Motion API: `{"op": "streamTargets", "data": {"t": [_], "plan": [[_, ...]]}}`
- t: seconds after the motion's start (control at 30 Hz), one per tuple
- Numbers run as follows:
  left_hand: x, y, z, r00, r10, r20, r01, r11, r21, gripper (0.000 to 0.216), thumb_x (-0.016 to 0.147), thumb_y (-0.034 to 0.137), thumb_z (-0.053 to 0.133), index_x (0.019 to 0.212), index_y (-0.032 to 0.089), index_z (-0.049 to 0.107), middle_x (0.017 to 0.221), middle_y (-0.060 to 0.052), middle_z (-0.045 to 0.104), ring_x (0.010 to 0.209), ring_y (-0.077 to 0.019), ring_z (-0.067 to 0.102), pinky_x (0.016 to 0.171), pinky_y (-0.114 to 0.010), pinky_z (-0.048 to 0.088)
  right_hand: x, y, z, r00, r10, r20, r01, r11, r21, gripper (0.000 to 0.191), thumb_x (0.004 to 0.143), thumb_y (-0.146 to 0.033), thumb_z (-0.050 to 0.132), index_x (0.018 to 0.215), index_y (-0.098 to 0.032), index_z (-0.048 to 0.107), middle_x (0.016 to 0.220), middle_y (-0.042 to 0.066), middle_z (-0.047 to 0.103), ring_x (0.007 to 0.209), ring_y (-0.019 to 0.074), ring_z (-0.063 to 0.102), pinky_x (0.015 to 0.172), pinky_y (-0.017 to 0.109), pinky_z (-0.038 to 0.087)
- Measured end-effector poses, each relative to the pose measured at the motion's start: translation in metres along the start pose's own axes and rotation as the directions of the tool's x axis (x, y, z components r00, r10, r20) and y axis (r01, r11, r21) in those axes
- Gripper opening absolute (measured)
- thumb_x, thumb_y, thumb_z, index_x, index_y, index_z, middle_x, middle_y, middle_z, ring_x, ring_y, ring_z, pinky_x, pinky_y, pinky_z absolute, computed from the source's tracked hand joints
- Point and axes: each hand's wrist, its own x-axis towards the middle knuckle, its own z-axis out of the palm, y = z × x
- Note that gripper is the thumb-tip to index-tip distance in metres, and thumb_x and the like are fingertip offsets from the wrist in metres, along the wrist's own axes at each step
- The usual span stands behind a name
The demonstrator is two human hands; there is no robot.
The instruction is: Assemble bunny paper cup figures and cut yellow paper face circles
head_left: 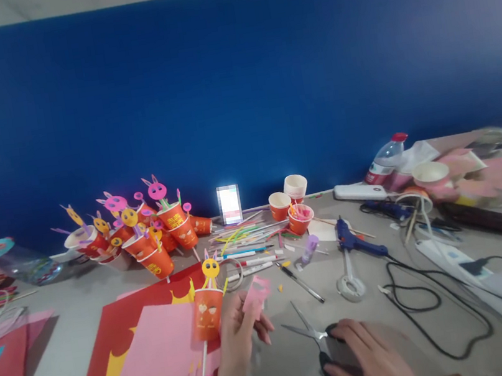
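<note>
My left hand (238,340), with a red bead bracelet at the wrist, pinches a small pink paper cutout (256,294) just above the grey table. Beside it stands an orange paper cup puppet (208,312) with a yellow rabbit head on a stick. My right hand (369,354) rests over the black handles of a pair of scissors (311,332) that lie open on the table, fingers curled on them.
Red, yellow and pink paper sheets (156,346) lie at the left. A cluster of finished cup puppets (144,229), pens and straws (244,239), orange cups (289,207), a blue glue gun (356,241), black cables (419,301), a power strip (454,258) and a bottle (385,158) crowd the back and right.
</note>
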Motion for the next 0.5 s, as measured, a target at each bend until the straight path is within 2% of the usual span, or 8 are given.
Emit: {"op": "streamTargets", "data": {"t": [0.13,0.27,0.33,0.4,0.5], "plan": [[0.001,0.002,-0.002,0.999,0.029,-0.017,-0.029,1.0,-0.005,0.035,0.09,0.051,0.058,0.096,0.016,0.06,0.058,0.002,0.064,0.044,-0.0091,0.055,0.044,-0.019,0.044,0.002,0.0,0.0,0.997,0.046,0.055,-0.046,0.999,-0.002,0.023,0.079,-0.034,0.069,0.1,-0.024,0.064,0.093,0.006,0.073,0.081,0.0264,0.072,0.068,0.033,0.057],[0.002,0.003,-0.003,0.999,0.037,-0.019,-0.037,0.999,-0.011,0.034,0.091,0.05,0.058,0.095,0.016,0.06,0.058,0.002,0.064,0.043,-0.0086,0.055,0.044,-0.019,0.043,0.0,0.006,-0.001,0.999,0.044,0.018,-0.043,0.999,-0.033,0.024,0.079,-0.037,0.068,0.099,-0.023,0.065,0.093,0.008,0.074,0.083,0.0284,0.072,0.068,0.034,0.056],[0.003,0.003,-0.003,0.999,0.039,-0.011,-0.039,0.999,-0.016,0.033,0.091,0.049,0.058,0.093,0.016,0.059,0.058,0.002,0.065,0.043,-0.0083,0.055,0.044,-0.018,0.043,-0.001,0.008,-0.003,0.997,0.058,0.058,-0.057,0.998,-0.03,0.018,0.079,-0.036,0.066,0.092,-0.024,0.066,0.089,0.007,0.074,0.08,0.0281,0.072,0.065,0.034,0.054],[0.003,0.003,-0.003,0.999,0.041,-0.008,-0.041,0.999,-0.019,0.032,0.091,0.049,0.058,0.091,0.017,0.058,0.059,0.002,0.065,0.043,-0.008,0.055,0.044,-0.018,0.042,-0.001,0.008,-0.006,0.982,0.13,0.138,-0.13,0.991,-0.007,0.009,0.079,-0.031,0.063,0.083,-0.024,0.066,0.082,0.006,0.073,0.075,0.0264,0.071,0.062,0.032,0.052],[0.002,0.005,-0.002,0.999,0.042,-0.007,-0.042,0.999,-0.029,0.032,0.092,0.049,0.057,0.089,0.017,0.057,0.058,0.002,0.065,0.044,-0.0082,0.055,0.045,-0.018,0.043,0.001,0.011,-0.012,0.918,0.29,0.27,-0.32,0.944,0.074,0.01,0.081,-0.031,0.057,0.077,-0.024,0.063,0.075,0.005,0.07,0.069,0.024,0.068,0.062,0.03,0.048]]}}
